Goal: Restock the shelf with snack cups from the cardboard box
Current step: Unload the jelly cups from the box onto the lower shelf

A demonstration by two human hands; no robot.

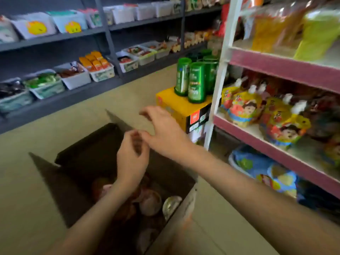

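Open cardboard box [185, 208], round-lidded snack cups [150, 202] dim inside, 2 hands above it, left hand [131, 159] loosely curled, empty, right hand [163, 133] palm down, fingers relaxed, holding nothing

The left hand [131, 159] is smeared by motion, so whether its curled fingers pinch anything cannot be told. The right hand [163, 129] has blurred fingertips too, and its thumb overlaps the left fingers. The left forearm covers part of the dim snack cups [150, 202] inside the dark cardboard box [184, 208], whose near end runs off the bottom edge. The shelf [276, 150] is cut by the right edge, its top packets [272, 24] too blurred to read.
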